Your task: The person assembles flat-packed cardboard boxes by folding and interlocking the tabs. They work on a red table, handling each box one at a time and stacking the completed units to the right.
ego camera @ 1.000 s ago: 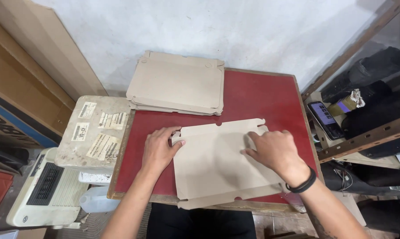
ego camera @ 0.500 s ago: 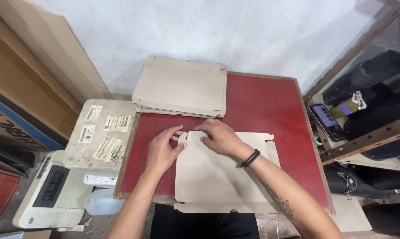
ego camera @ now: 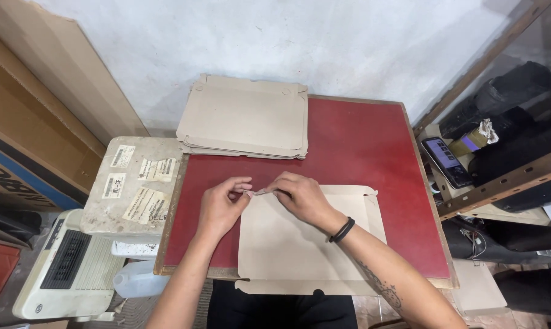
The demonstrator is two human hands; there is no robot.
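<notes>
While my left hand (ego camera: 219, 207) and right hand (ego camera: 301, 196) pinched a small flap at the far left corner of the flat cardboard blank (ego camera: 300, 244), both closed on it, the blank lay over the near edge of the red tabletop (ego camera: 360, 146). A stack of folded cardboard boxes (ego camera: 245, 116) sat at the far left corner, overhanging the edge. Off the left edge stood a labelled grey block (ego camera: 129, 183) and a beige appliance (ego camera: 68, 268). Behind was a pale wall (ego camera: 287, 42); to the right, a shelf (ego camera: 501, 183) held a phone (ego camera: 446, 159).

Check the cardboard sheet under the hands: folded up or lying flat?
Mostly flat: the cardboard sheet lies spread on the red table; both hands pinch one corner tab.
</notes>
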